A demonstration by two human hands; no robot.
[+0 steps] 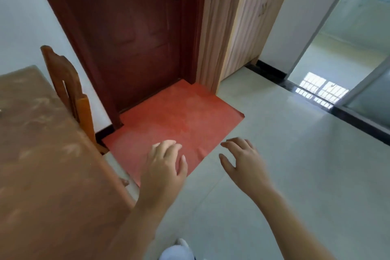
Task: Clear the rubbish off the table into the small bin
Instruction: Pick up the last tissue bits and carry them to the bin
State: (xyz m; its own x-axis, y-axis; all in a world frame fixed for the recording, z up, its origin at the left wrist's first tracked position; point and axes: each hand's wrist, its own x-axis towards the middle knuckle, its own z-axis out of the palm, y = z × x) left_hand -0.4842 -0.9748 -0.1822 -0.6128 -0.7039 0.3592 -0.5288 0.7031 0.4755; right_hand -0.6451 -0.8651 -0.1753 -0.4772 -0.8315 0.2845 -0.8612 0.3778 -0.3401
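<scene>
Above floor: both hands (165, 167) empty.

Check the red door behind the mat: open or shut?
Shut. The door sits flush within its frame, no gap visible, with the red mat lying flat against its foot.

Both hands out in front, palms down, holding nothing: left hand (163, 167) over the red mat (175, 120), right hand (244, 160) over the tiled floor (295, 175), fingers (234, 143) loosely spread. Bench (42, 154) at left, chair (67, 91) at its far end, dark red door (130, 34) shut ahead.
</scene>
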